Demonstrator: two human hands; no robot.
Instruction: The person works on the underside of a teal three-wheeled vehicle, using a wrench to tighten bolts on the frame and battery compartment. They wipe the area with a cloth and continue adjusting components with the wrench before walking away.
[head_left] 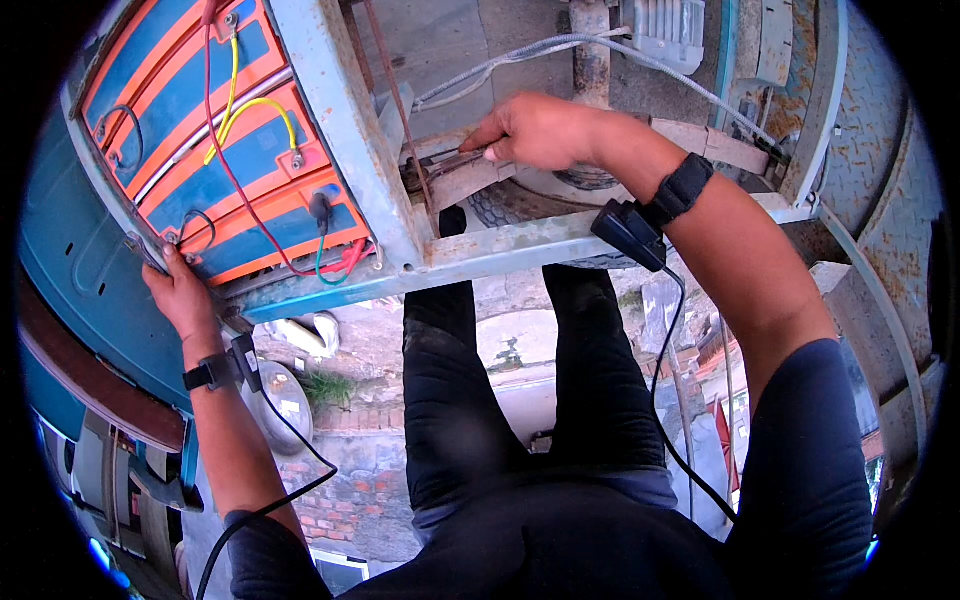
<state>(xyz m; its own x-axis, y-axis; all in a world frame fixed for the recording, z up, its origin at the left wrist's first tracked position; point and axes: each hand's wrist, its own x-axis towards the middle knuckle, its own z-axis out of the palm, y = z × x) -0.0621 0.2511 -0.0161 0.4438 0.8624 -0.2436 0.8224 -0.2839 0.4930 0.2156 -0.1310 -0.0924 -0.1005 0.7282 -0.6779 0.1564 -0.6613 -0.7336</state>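
Note:
My left hand (176, 290) is closed on a small grey metal tool (150, 255) at the left rim of a steel-framed battery bay (120, 195). Orange-and-blue batteries (250, 160) sit inside, linked by red, yellow, green and black cables (240, 105). My right hand (530, 135) reaches into the opening right of the grey upright (355, 150), fingers closed at a dark slim item (430, 162) that I cannot make out, beside a rusty rod (405, 110) and leaf springs (465, 180). A black device with a cord is strapped to each wrist.
A grey finned box (665, 30) with sheathed cables sits at the upper right. A frame rail (490, 240) crosses before my legs, with a tyre (500, 205) behind it. Rusty tread plate (880, 170) is at the right, teal panels (80, 310) at the left, brick paving (340, 510) below.

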